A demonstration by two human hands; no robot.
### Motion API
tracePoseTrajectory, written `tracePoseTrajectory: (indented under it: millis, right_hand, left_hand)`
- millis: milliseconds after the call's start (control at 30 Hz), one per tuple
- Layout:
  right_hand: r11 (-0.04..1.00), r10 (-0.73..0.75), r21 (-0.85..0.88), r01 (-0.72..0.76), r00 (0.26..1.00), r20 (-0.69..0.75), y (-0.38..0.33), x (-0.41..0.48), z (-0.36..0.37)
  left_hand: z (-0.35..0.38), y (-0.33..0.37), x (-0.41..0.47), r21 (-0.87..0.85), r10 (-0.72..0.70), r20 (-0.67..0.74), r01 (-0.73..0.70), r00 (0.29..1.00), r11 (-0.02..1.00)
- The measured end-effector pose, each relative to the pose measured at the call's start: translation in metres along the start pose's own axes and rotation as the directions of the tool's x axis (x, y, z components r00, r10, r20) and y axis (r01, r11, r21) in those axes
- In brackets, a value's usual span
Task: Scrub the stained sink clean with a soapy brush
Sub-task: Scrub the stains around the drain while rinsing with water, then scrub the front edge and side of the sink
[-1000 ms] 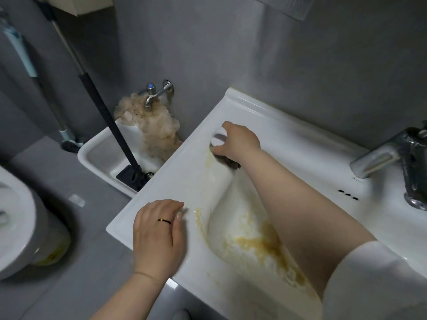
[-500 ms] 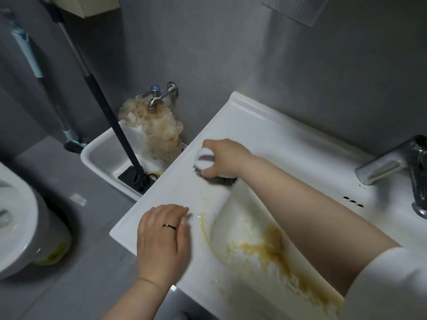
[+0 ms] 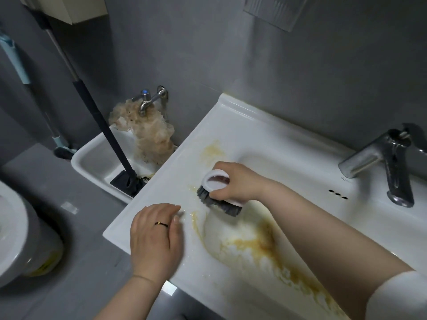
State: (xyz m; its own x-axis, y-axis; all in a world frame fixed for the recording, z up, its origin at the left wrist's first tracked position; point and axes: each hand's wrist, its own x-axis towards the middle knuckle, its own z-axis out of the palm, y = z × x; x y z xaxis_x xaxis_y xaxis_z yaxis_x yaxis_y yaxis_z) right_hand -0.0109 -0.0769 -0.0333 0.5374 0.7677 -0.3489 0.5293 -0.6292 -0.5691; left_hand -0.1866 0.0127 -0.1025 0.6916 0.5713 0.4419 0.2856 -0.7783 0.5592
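From the head view, the right hand (image 3: 233,181) curls round the white loop handle of the brush (image 3: 218,199), whose grey bristles press on the sink (image 3: 265,135) at the left lip of the bowl, where the flat ledge turns down; the left hand (image 3: 154,234) lies flat on the ledge near the front corner, fingers straight and close together, a dark ring (image 3: 161,224) on one of them, bracing the body. The brown stain (image 3: 256,245) runs thickly down the near wall of the bowl, with a thin line along the lip just beside the bristles and a paler patch (image 3: 213,150) on the ledge beyond the brush. The step would likely go best with short firm strokes along the lip, bristles kept square to the surface, then working down into the heavy streaks; the brush probably needs fresh soap and water before the thick part, since no lather is plain to see.

Around it, the faucet (image 3: 379,155) stands at the right, well apart from the brush, with three overflow holes (image 3: 337,194) below it; the scrubbing forearm crosses the bowl and hides part of the stain. To the left sit a low basin (image 3: 92,158), a mop handle (image 3: 92,107) leaning into it, a wall tap (image 3: 147,98) draped with a soiled cloth (image 3: 150,135), and a toilet (image 3: 11,227); none blocks the strokes.
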Motion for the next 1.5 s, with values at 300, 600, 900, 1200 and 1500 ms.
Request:
tracePoseTrajectory:
  millis: [300,600,900,1200,1500]
  right_hand:
    - [0.773,0.462,0.587,-0.241,0.848,-0.260,0.093,-0.106,-0.008]
    - [0.397,0.719,0.898,-0.193,0.673,-0.173,0.160,-0.183,-0.008]
    - [0.374,0.706,0.910,-0.178,0.691,-0.156,0.178,-0.180,-0.008]
    - [0.078,0.698,0.997,0.021,0.713,-0.070,0.203,-0.187,-0.015]
    - [-0.224,0.653,0.958,0.179,0.757,0.011,0.218,-0.185,-0.014]
  left_hand:
    - [0.000,0.007,0.000,0.039,0.097,0.086,-0.101,0.991,0.994]
    - [0.034,0.105,0.012,-0.111,0.396,0.107,-0.385,0.912,0.916]
    - [0.086,0.210,0.042,-0.238,0.506,0.216,-0.458,0.835,0.857]
    - [0.119,0.341,0.119,-0.026,0.609,0.520,-0.702,0.599,0.712]
    - [0.127,0.366,0.151,0.066,0.553,0.574,-0.707,0.604,0.704]
